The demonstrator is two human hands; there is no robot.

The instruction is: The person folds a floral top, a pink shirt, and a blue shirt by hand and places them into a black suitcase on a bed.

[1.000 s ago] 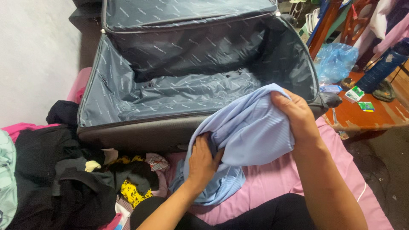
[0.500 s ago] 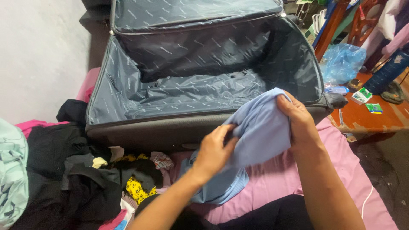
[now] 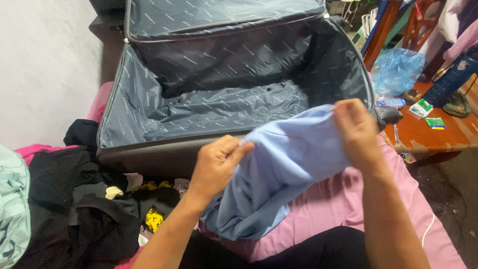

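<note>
A light blue shirt [image 3: 289, 169] hangs in the centre of the frame, held up above the pink bedsheet [image 3: 338, 204]. The left hand [image 3: 216, 164] pinches its upper edge on the left, fingers closed on the cloth. The right hand [image 3: 356, 132] grips the upper right edge, also closed. Behind, in the upper half, an open grey suitcase [image 3: 224, 104] lies. Dark clothes [image 3: 74, 199] are piled at the lower left, and a wooden table [image 3: 428, 137] stands at the right.

Shirt [image 3: 284, 169] before open suitcase [image 3: 149, 114], clothes heap [image 3: 74, 209] to its left
</note>
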